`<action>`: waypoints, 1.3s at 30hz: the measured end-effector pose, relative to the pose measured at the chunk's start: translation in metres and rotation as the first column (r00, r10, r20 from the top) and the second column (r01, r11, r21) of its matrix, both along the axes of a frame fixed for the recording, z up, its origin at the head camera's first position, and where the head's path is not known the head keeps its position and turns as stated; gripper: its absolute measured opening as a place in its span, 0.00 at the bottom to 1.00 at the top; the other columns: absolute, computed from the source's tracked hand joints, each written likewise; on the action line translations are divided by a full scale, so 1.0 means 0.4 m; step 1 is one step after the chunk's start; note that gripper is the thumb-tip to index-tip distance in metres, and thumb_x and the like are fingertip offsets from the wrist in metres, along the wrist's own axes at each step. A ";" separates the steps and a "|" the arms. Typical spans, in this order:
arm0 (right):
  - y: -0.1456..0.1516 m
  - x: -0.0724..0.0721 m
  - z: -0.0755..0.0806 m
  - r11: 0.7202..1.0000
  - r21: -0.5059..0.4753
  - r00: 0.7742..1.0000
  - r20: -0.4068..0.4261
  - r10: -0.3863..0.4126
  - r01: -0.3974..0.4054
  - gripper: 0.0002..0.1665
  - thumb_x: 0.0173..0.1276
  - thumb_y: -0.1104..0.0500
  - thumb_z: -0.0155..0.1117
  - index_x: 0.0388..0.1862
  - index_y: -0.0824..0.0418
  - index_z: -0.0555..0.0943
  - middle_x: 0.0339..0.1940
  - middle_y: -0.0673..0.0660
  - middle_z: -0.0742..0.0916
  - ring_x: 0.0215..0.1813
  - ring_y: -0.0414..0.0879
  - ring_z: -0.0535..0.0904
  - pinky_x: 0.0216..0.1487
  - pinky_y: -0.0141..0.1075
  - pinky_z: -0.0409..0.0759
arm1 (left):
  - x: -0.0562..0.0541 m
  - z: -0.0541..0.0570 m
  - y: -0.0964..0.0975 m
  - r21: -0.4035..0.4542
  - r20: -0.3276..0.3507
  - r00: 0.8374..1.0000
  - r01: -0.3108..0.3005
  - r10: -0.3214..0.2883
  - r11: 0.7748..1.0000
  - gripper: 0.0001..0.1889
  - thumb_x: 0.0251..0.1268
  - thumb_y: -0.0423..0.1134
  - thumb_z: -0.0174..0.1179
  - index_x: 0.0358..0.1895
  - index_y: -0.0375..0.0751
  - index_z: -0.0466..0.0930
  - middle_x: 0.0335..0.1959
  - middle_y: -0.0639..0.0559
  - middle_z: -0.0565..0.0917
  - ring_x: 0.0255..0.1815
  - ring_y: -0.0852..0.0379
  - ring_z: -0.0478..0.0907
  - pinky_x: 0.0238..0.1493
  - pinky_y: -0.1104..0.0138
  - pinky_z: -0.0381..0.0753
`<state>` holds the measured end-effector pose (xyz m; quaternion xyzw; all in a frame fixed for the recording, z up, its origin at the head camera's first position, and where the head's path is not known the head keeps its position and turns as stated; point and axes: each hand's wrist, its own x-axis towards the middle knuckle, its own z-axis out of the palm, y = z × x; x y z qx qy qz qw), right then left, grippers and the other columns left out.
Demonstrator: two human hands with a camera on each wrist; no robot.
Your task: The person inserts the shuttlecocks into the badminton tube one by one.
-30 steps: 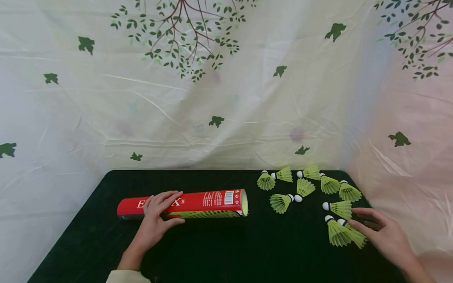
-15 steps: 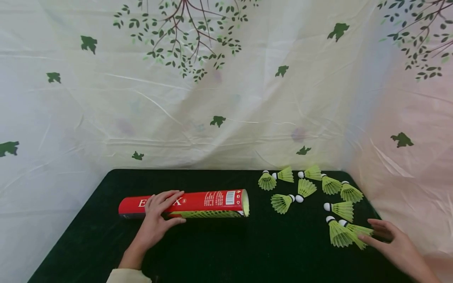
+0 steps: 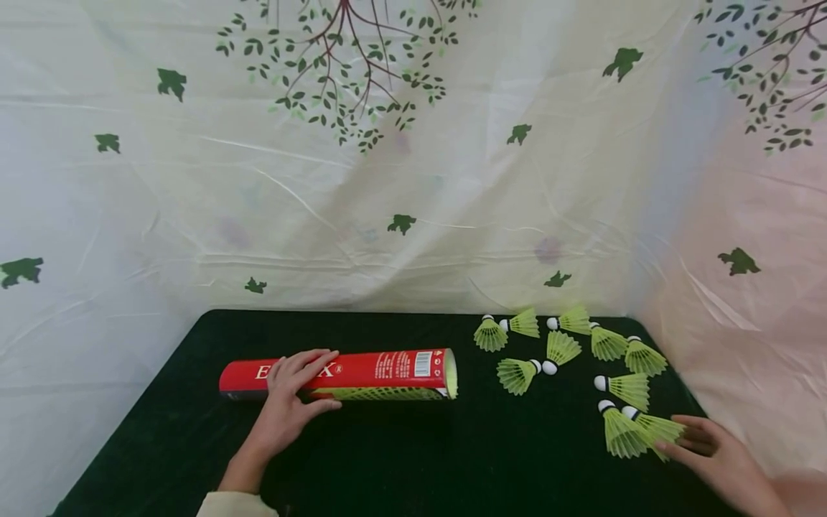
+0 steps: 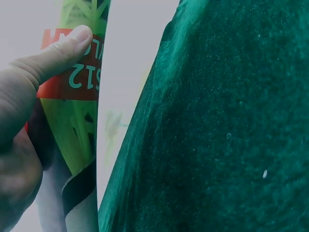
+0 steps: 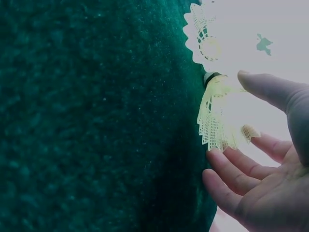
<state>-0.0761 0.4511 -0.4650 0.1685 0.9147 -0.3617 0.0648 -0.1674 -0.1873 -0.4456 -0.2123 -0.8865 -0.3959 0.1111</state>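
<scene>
A red shuttlecock tube (image 3: 381, 368) lies on its side on the dark green table, its uncapped end facing right. My left hand (image 3: 287, 395) grips its middle, fingers over the top and thumb along the near side. In the left wrist view the thumb (image 4: 65, 53) presses on the tube's printed band. At the right, my right hand (image 3: 720, 452) is at the skirt of a yellow shuttlecock (image 3: 659, 428), which overlaps another shuttlecock (image 3: 623, 434). The right wrist view has thumb and fingers (image 5: 236, 174) spread apart; whether they touch the skirt I cannot tell.
Several more yellow shuttlecocks with white heads lie scattered at the back right, among them one nearer the tube (image 3: 515, 376) and one behind the right hand (image 3: 629, 389). A printed cloth (image 3: 362, 215) hangs behind the table (image 3: 413, 459).
My right hand has drawn back from the shuttlecock with its head to the left and come nearer to me, beside the overlapping pair. The left hand keeps its hold on the tube.
</scene>
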 end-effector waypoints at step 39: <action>-0.241 -0.045 0.143 0.988 -0.103 0.961 -0.264 0.084 -0.115 0.45 0.68 0.40 0.68 0.73 0.66 0.67 0.68 0.71 0.72 0.64 0.69 0.73 0.48 0.51 0.83 | -0.001 0.000 0.000 -0.002 0.001 1.000 -0.012 0.012 1.000 0.43 0.48 0.41 0.80 0.71 0.65 0.71 0.67 0.53 0.71 0.68 0.47 0.60 0.68 0.35 0.40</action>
